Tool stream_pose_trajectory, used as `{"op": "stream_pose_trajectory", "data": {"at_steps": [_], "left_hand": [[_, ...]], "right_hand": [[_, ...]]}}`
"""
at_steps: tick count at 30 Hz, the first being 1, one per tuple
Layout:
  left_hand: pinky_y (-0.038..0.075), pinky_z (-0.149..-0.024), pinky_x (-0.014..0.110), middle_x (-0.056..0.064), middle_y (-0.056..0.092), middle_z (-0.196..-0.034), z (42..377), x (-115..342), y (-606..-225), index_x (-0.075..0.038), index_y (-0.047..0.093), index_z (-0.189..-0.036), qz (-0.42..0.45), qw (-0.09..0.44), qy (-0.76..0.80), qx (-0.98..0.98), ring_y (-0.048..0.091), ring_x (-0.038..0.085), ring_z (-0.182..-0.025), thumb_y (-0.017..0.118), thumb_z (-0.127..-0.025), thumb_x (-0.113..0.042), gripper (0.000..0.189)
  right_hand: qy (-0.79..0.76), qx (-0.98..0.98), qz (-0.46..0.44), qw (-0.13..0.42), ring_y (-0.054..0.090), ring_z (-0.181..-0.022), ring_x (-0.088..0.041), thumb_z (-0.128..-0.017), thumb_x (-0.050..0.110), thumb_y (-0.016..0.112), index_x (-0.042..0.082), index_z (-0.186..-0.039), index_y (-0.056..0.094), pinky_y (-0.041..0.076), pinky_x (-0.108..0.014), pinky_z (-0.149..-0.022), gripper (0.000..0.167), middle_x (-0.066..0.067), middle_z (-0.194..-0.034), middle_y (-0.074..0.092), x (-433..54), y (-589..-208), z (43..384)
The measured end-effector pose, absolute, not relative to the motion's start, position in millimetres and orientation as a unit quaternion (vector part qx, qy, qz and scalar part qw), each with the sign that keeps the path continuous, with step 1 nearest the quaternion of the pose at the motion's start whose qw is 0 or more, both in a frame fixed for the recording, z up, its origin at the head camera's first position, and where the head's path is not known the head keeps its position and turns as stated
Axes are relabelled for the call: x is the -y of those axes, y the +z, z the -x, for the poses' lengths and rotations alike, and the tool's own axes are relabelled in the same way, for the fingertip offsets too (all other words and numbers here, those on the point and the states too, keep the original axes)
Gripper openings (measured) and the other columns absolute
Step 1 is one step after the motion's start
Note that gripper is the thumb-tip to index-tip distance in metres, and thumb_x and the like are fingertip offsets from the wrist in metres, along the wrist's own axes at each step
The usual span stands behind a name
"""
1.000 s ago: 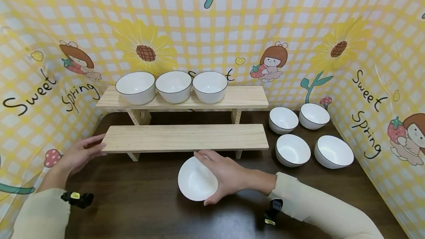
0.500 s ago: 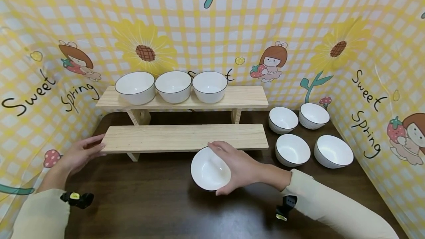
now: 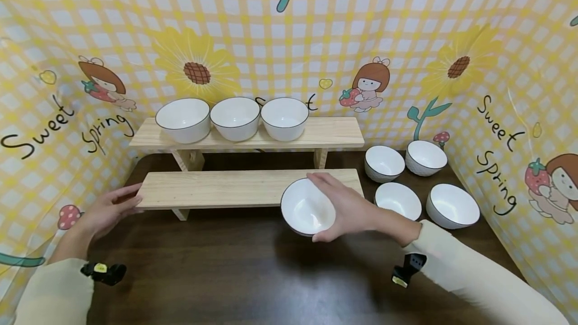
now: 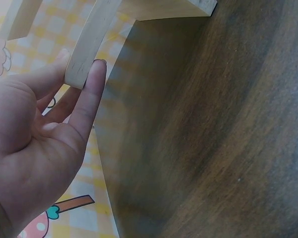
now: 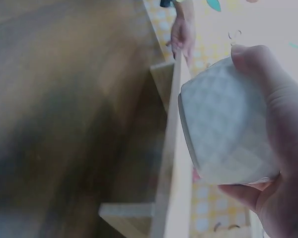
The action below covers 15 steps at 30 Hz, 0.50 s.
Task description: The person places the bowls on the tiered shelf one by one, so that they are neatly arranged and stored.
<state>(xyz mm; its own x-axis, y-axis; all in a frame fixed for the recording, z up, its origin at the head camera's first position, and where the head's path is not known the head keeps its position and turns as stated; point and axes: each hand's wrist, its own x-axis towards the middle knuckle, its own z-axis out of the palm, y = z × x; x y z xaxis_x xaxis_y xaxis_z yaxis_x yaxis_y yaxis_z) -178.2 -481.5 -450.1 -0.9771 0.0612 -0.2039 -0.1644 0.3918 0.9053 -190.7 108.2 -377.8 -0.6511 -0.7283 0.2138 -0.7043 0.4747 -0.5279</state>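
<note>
My right hand grips a white bowl by its side, thumb and fingers spread around the dark rim. The bowl overlaps the front edge of the lower shelf board in the head view. Its diamond-textured outside shows in the right wrist view, beside the board. At the far left my left hand pinches the end of that board, its thumb and fingers on opposite faces. Three larger white bowls, the rightmost bowl among them, stand in a row on the upper shelf board.
Several white bowls stand on the dark table right of the shelf, including a front right bowl and a back left bowl. A yellow checked cloth encloses the back and both sides.
My right hand has carried the white bowl rightward and away from me, from over the table up to the lower board's front edge. My left hand has stayed at the board's end.
</note>
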Motion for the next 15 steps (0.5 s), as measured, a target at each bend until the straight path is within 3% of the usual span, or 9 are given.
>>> {"op": "stream_pose_trajectory", "data": {"at_steps": [1,5,15], "left_hand": [[0.059,-0.089,0.026,-0.002,0.053,-0.124,178,482,-450,0.01,0.023,-0.156,0.033,0.102,0.552,-0.827,0.066,0.001,-0.098,0.058,-0.105,-0.023,0.07],[0.059,-0.088,0.026,-0.016,0.054,-0.116,178,483,-450,0.007,0.026,-0.157,0.033,0.1,0.561,-0.821,0.066,0.001,-0.097,0.059,-0.105,-0.023,0.069],[0.06,-0.088,0.027,-0.017,0.055,-0.113,178,482,-450,0.006,0.027,-0.157,0.035,0.101,0.565,-0.818,0.067,0.002,-0.097,0.06,-0.104,-0.022,0.069]], "right_hand": [[-0.298,-0.859,0.416,0.014,0.051,-0.129,-0.033,-0.061,0.046,0.095,-0.001,-0.157,0.032,0.054,-0.046,-0.1,0.124,-0.016,-0.153,0.038,-111,-375,193],[-0.298,-0.865,0.405,0.003,0.051,-0.128,-0.034,-0.063,0.045,0.095,-0.001,-0.157,0.031,0.053,-0.048,-0.1,0.123,-0.017,-0.152,0.038,-121,-362,201],[-0.3,-0.882,0.363,0.008,0.048,-0.129,-0.034,-0.067,0.04,0.094,0.0,-0.158,0.029,0.05,-0.052,-0.1,0.119,-0.017,-0.153,0.036,-141,-332,220]]}}
